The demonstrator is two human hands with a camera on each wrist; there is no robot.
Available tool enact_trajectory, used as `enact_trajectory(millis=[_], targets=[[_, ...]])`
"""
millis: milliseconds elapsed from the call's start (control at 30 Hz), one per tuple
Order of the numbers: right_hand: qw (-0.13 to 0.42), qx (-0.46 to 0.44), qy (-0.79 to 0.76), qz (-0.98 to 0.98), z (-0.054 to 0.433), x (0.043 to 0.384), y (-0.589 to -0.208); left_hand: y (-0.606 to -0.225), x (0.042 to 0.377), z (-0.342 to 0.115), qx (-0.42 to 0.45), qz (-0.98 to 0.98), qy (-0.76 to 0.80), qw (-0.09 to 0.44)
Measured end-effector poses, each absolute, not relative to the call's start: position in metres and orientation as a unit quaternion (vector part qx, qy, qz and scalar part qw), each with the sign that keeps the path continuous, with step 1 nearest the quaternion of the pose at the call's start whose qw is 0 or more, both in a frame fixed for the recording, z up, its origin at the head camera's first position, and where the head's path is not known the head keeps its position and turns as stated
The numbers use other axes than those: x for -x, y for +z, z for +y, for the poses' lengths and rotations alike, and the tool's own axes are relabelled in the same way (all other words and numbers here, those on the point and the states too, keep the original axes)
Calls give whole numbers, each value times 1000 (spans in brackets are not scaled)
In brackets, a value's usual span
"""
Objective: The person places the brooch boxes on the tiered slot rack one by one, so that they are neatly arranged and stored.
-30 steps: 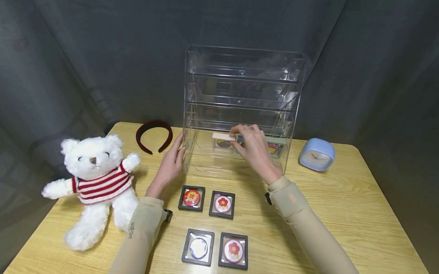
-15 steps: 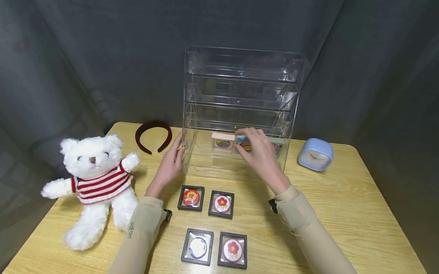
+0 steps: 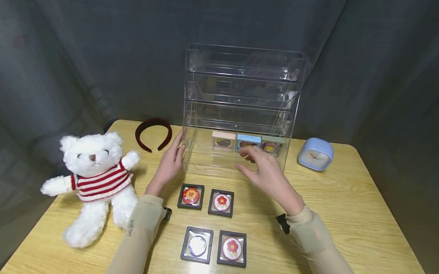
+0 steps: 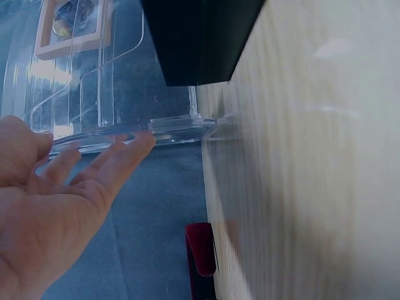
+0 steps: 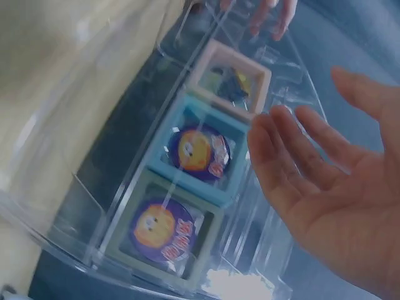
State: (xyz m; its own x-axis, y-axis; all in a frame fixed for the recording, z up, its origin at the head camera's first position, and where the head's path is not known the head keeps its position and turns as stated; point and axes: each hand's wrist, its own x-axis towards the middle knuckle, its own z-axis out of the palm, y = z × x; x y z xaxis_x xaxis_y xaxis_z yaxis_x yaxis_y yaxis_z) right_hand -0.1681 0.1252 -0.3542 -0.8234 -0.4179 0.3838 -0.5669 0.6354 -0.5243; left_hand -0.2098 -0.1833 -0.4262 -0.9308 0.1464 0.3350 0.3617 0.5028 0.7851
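Observation:
A clear acrylic tiered display rack (image 3: 239, 101) stands at the back of the table. Three small framed badges sit side by side on its lowest tier: pink (image 3: 224, 136), blue (image 3: 248, 138) and green (image 3: 273, 140). My left hand (image 3: 169, 161) rests against the rack's left side with its fingers extended. In front of the lowest tier my right hand (image 3: 269, 176) hovers, fingers relaxed and holding nothing; it looks apart from the blue frame in the right wrist view. Nearer me lie black-framed badges: orange-red (image 3: 190, 196), red-flowered (image 3: 222, 202), whitish with glare (image 3: 197, 245) and another red-flowered (image 3: 232, 248).
A white teddy bear (image 3: 92, 158) in a striped sweater sits at the left. Behind it lies a dark red headband (image 3: 154, 124). Right of the rack stands a blue clock (image 3: 316, 154). A dark curtain (image 3: 246, 19) hangs behind the wooden table (image 3: 355, 224).
My right hand has let go of the framed badges and drawn back toward me, uncovering the blue and green ones. My left hand stays at the rack's side.

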Motion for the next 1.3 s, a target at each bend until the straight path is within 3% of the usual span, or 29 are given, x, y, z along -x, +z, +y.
enact_trajectory(millis=[733,1300], targets=[[-73,-288,343,-891,126,146,-413,-426,210,-183,148,-861,-473,114],[-90,-309,300,-898,124,140,-428,-428,210,-183,150,-862,-470,119]])
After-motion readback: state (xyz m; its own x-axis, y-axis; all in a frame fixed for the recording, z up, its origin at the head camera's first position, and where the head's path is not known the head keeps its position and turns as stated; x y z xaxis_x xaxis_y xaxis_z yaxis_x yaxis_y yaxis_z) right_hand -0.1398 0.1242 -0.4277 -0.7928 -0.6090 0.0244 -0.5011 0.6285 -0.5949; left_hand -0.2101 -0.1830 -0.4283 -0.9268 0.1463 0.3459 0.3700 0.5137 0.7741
